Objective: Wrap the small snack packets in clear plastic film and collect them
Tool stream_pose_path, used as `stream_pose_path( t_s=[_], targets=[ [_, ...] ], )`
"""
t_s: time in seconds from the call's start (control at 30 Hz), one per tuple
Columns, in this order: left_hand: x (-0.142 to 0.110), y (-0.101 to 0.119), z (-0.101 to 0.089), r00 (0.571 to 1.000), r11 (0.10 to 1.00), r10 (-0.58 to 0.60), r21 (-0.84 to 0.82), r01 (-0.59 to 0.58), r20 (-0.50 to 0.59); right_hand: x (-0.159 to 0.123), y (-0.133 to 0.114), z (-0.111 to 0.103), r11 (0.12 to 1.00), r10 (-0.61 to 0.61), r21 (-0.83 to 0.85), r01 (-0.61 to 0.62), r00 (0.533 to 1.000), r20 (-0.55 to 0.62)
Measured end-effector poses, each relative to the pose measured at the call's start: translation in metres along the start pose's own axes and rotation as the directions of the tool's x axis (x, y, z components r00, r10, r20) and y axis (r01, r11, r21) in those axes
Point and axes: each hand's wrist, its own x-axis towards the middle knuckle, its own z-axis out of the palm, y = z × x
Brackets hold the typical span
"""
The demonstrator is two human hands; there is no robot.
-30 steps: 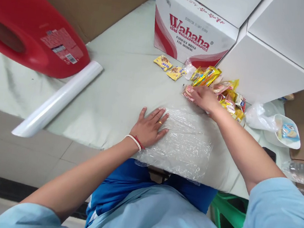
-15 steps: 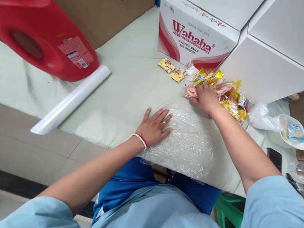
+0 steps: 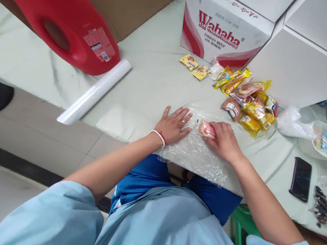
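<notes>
Head view, and the left hand [image 3: 175,125] is lying palm down with fingers spread on the left side of the clear film [image 3: 188,153]. The right hand [image 3: 224,141] is gripping the pink snack [image 3: 208,129] between thumb and fingers, and that snack is sitting over the film, just right of the left hand (whether it is touching down, I cannot tell). Beyond, the other snacks [image 3: 256,109] are lying heaped, the brown pack [image 3: 231,108] on the near side, while two yellow packs [image 3: 188,62] are resting before the Wahaha box [image 3: 220,38]. Over on the left, the white roll [image 3: 96,91] is lying beside the red jug [image 3: 74,22], its near end reaching the edge of the table [image 3: 147,81].

The step in hand is looking like positioning one snack on the film, the left hand apparently steadying the sheet. The next move is calling for a gentle touch: settling the snack flat, loosening the right fingers, and not letting the thin film ruck up.
</notes>
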Motion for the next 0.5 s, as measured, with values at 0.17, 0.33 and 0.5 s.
stream_pose_path(
  t_s=[0.17,0.33,0.5],
  targets=[
    [0.000,0.001,0.000,1.000,1.000,-0.007,0.012,0.007,0.004,-0.003,0.008,0.013,0.995,0.003,0.103,-0.001,1.000,-0.018],
    [0.000,0.001,-0.001,1.000,1.000,-0.013,0.023,0.013,0.017,0.001,0.014,0.012,0.978,-0.056,0.196,0.064,0.997,-0.046],
    [0.000,0.000,0.000,1.000,1.000,-0.016,0.026,0.016,-0.005,-0.004,-0.006,0.022,0.999,-0.027,0.032,0.027,0.999,-0.029]
  ],
)
